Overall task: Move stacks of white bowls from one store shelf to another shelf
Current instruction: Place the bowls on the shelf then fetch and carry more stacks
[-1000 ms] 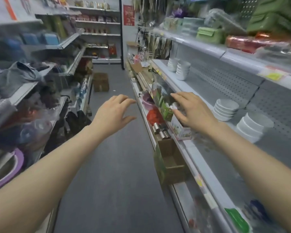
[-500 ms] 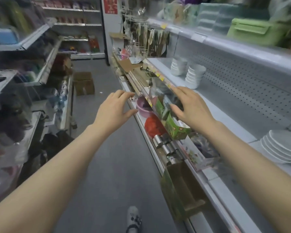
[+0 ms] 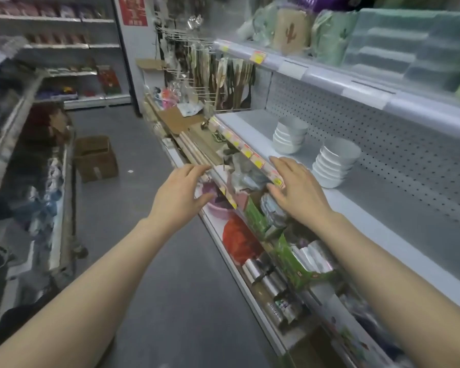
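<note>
Two stacks of white bowls stand on the white shelf (image 3: 398, 208): the nearer stack (image 3: 334, 163) sits just beyond the right hand (image 3: 299, 193) and the farther stack (image 3: 290, 134) behind it. The right hand hovers at the shelf's front edge, fingers spread and empty. The left hand (image 3: 179, 196) hangs over the aisle, also empty. This looks like the reach before a pickup. Next, both hands should cup the nearer stack low and lift it level.

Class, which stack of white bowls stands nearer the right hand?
The taller stack of white bowls, closest to the camera, just beyond the right hand; the shorter stack stands farther down the grey metal shelf.
</note>
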`<state>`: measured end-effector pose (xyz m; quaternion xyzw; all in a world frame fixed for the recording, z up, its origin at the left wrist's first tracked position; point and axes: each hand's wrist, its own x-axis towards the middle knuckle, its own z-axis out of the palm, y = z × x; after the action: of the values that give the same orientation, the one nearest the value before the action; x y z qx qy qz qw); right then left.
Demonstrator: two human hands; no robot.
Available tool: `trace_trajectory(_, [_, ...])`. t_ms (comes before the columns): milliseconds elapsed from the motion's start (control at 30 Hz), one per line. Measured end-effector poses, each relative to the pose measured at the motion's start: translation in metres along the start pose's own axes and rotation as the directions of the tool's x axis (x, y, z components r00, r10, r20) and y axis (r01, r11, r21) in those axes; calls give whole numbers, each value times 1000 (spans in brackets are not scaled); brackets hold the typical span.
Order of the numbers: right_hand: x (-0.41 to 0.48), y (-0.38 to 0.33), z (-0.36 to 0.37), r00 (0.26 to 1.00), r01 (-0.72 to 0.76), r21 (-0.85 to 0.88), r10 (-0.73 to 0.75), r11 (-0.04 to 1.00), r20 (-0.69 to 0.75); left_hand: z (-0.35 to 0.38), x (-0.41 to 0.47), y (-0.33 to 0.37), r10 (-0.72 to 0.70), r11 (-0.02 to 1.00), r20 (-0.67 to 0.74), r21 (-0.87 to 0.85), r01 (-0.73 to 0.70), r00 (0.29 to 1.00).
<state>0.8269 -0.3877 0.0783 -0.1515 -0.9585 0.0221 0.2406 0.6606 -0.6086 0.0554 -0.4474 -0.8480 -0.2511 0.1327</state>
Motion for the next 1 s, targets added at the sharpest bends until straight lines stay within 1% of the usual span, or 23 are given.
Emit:
trace_trajectory(133, [56,22,36,993,-120,-34,119,992,-25,39,80,-39,101,993,46,-70,-97,994])
trace_trajectory(267, [100,39,61,955,-296,-35,294,955,-49,72,152,-75,214,970,90,-138,-200,973])
trace_trajectory(367, [133,51,73,911,-409,-47,406,911,-72,92,205,-96,303,942,129,-186,-277,944])
trace_trajectory(467, [159,62,85,845,-526,-13,520,851,-124,121,258,-110,376,915,175,-226,-335,910])
trace_trajectory(567, [178,79,93,789,-604,3,599,797,-138,155,297,-112,431,883,223,-301,-359,874])
trace_trajectory(700, [207,110,105,714,-685,38,680,728,-164,197,347,-101,490,839,245,-393,-377,836])
trace_trajectory(800, [228,142,117,648,-745,77,746,663,-155,230,385,-88,503,825,281,-437,-357,817])
trace_trajectory(900, [246,171,130,592,-785,161,801,598,-86,264,421,-74,508,815,347,-488,-311,788])
trace_trajectory(1000, [261,200,142,524,-831,251,850,496,56,293,453,-60,526,805,437,-533,-261,730])
